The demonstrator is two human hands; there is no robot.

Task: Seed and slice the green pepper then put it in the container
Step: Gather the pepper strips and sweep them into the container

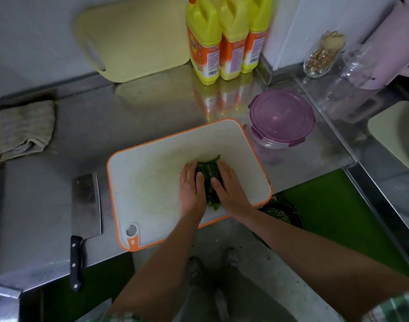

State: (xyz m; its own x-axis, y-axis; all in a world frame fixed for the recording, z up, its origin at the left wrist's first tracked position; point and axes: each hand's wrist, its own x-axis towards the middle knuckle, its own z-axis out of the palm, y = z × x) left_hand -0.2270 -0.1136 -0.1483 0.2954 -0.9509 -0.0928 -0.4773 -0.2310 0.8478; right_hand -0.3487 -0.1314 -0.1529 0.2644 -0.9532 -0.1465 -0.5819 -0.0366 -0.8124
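Observation:
A pile of green pepper strips [208,180] lies on the white cutting board with an orange rim [152,177]. My left hand [191,189] presses against the pile's left side and my right hand [229,187] against its right side, fingers fairly straight, cupping the strips between them. Much of the pile is hidden by my hands. A round clear container with a purple lid [281,118] stands closed just beyond the board's right corner. The cleaver [85,212] lies on the counter left of the board, black handle toward me.
Three yellow bottles [224,40] and a pale yellow board [133,40] stand at the back wall. A folded cloth [22,131] lies at far left. Glass jars [321,54] sit back right. A dark bowl of seeds [282,213] is below the counter edge.

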